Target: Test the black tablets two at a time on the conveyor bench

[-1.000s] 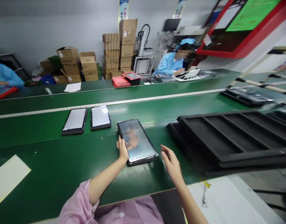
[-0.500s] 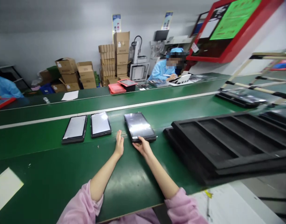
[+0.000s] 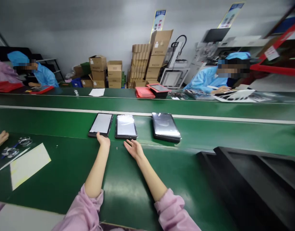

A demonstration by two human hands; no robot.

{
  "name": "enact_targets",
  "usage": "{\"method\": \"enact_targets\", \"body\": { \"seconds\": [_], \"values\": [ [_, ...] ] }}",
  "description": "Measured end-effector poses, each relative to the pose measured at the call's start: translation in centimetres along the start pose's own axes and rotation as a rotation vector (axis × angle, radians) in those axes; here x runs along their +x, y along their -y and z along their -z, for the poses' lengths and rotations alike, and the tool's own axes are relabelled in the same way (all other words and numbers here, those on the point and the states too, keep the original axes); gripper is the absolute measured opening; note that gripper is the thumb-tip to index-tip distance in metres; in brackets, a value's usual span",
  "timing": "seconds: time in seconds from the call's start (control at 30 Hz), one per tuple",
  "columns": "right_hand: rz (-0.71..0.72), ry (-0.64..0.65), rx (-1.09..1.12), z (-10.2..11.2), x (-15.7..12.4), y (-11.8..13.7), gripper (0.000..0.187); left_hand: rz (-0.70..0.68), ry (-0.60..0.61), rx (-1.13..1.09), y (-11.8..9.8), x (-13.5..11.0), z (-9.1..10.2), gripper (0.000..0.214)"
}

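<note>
My left hand [image 3: 104, 141] is at the near edge of the leftmost tablet [image 3: 101, 123], a fingertip overlapping its lower border; it looks open, though part of the fingers is hidden. Just below the middle tablet [image 3: 126, 125] is my right hand [image 3: 134, 149], open with fingers apart and holding nothing. Both of these tablets have lit white screens and black rims. To the right lies a third tablet [image 3: 165, 125] with a dark, glossy screen, looking thick like a stack. All three lie on the green work surface [image 3: 128, 189].
Black compartment trays [image 3: 253, 179] are stacked at the right. At left lie a cream sheet [image 3: 29, 166], clear tape rolls [image 3: 10, 151] and another person's hand [image 3: 0, 140]. Across the bench are red sheets [image 3: 145, 93], cartons [image 3: 159, 48] and co-workers in blue [image 3: 205, 80].
The view has turned left. My right hand has let go of the dark-screened tablet and moved left below the middle one. My left hand has moved to the leftmost tablet.
</note>
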State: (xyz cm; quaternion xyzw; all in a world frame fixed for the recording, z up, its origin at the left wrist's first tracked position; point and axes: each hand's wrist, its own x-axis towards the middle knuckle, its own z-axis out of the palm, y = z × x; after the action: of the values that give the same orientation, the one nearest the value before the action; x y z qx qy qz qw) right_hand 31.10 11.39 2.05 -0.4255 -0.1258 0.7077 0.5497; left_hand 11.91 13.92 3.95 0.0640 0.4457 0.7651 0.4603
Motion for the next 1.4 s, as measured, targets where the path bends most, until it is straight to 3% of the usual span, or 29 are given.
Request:
{"method": "enact_targets", "body": {
  "seconds": [0.13, 0.23, 0.37, 0.5, 0.67, 0.77, 0.9, 1.03, 1.13, 1.23, 1.3, 1.4],
  "values": [
    [-0.174, 0.100, 0.070, -2.9, 1.4, 0.6, 0.027, 0.168, -0.057, -0.152, -1.9, 0.5, -0.3, 0.053],
    [-0.092, 0.141, 0.077, -1.9, 2.9, 1.7, 0.025, 0.244, -0.040, -0.290, -2.4, 0.5, -0.1, 0.048],
    [-0.049, 0.141, 0.048, 0.8, 5.4, 1.3, 0.032, 0.338, 0.014, -0.425, -1.7, 1.8, 0.0, 0.049],
    [0.042, 0.195, 0.116, 2.2, 5.9, 0.7, 0.034, 0.386, 0.125, -0.496, -0.5, 2.3, 0.9, 0.043],
    [0.125, 0.247, 0.153, 1.4, 5.2, 1.2, 0.025, 0.492, 0.355, -0.508, -0.3, 1.8, 2.5, 0.030],
    [0.120, 0.252, 0.160, 1.1, 4.3, 1.1, 0.025, 0.530, 0.423, -0.492, -0.1, 1.4, 2.8, 0.029],
    [0.063, 0.267, 0.131, 2.0, 1.7, 0.3, 0.025, 0.599, 0.469, -0.430, 0.3, 0.1, 3.6, 0.028],
    [0.014, 0.331, 0.024, 5.3, -2.1, -0.8, 0.033, 0.718, 0.509, -0.296, 0.2, -2.8, 6.3, 0.024],
    [-0.042, 0.337, -0.063, 9.2, -5.6, -1.9, 0.040, 0.779, 0.530, -0.199, 0.3, -6.6, 9.4, 0.023],
    [-0.119, 0.320, -0.118, 12.7, -10.2, -3.7, 0.045, 0.731, 0.497, -0.182, 0.8, -11.2, 12.9, 0.011],
    [-0.145, 0.298, -0.096, 14.0, -13.7, -5.0, 0.044, 0.661, 0.451, -0.185, 1.2, -14.5, 15.1, 0.008],
    [-0.122, 0.231, -0.048, 14.6, -18.8, -6.4, 0.040, 0.621, 0.373, -0.142, 1.5, -19.0, 18.1, 0.021]
  ]
}}
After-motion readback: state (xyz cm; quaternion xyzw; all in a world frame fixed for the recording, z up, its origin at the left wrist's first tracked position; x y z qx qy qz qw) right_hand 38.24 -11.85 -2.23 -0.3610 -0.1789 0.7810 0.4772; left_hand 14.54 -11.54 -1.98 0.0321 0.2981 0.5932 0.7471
